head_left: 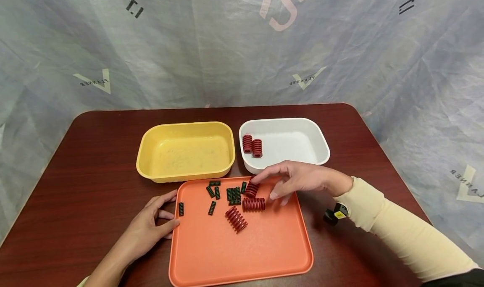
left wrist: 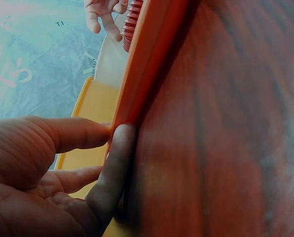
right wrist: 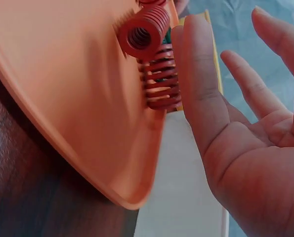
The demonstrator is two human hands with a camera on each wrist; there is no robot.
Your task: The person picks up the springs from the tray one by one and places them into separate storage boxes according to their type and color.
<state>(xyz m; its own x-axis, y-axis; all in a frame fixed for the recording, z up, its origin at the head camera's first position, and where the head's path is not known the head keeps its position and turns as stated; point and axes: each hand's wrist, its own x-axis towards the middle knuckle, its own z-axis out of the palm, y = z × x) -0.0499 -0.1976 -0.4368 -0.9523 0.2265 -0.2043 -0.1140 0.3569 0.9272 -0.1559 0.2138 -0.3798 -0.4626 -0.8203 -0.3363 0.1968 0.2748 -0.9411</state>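
My left hand (head_left: 145, 228) pinches the left rim of the orange tray (head_left: 272, 249); in the left wrist view its fingers (left wrist: 87, 134) lie on both sides of that rim. Over the tray's back right part, my right hand (head_left: 298, 180) spreads its fingers, with the index fingertip right at an upright-looking red coil spring (head_left: 252, 189). Just in front lies a second red spring (head_left: 254, 204), and a third red spring (head_left: 236, 219) rests at a slant nearer the middle. Several small dark green springs (head_left: 233, 193) sit in the tray's back left area.
Behind the tray stand a yellow bin (head_left: 185, 175) on the left and a white bin (head_left: 302, 138) on the right. Two red springs (head_left: 252, 146) stand in the white bin's left end. The dark red table (head_left: 94, 152) meets a grey sheet (head_left: 211, 68) at the back.
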